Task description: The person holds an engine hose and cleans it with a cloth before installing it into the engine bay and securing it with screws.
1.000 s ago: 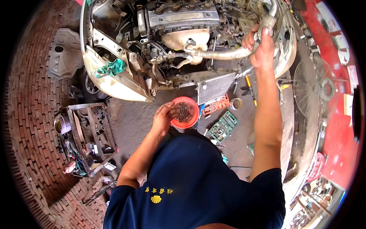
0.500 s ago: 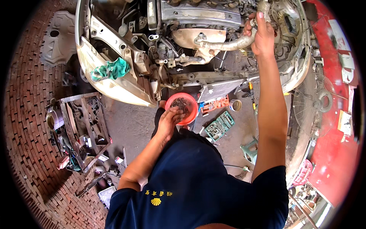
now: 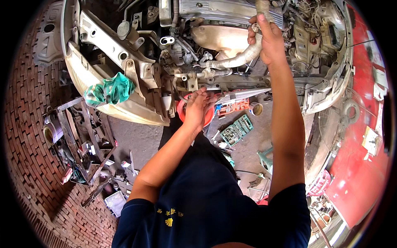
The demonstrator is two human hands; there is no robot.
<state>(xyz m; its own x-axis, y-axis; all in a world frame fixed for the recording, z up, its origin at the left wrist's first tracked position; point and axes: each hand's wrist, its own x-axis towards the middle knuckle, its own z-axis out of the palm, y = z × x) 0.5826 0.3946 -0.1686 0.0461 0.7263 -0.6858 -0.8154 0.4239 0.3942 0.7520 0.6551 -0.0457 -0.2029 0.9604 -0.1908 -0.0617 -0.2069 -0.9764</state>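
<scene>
My right hand [image 3: 269, 43] is closed around a thick, bent, grey-beige corrugated tube [image 3: 242, 59], its thumb along the upper side. The tube curves down and left across the engine bay, past the tan metal heat shield [image 3: 225, 39]; its lower end reaches a small fitting near the front crossbeam [image 3: 252, 82]. My left hand [image 3: 197, 108] is at the near edge of that crossbeam with fingers stretched out, and nothing shows in it. It covers part of a red basin [image 3: 209, 118] below. Whether its fingertips touch the beam I cannot tell.
A green rag [image 3: 111, 89] lies on the pale left fender edge. On the floor stand an open green socket set [image 3: 235, 130], an orange tool case [image 3: 233, 107], a can [image 3: 256, 108] and a green stool [image 3: 266, 159]. A metal frame [image 3: 93, 136] with parts stands left, a fan [image 3: 341, 109] right.
My left hand has moved forward from over the basin to the crossbeam. My right hand has shifted left with the tube, whose lower end is now nearer the crossbeam. My view has moved forward.
</scene>
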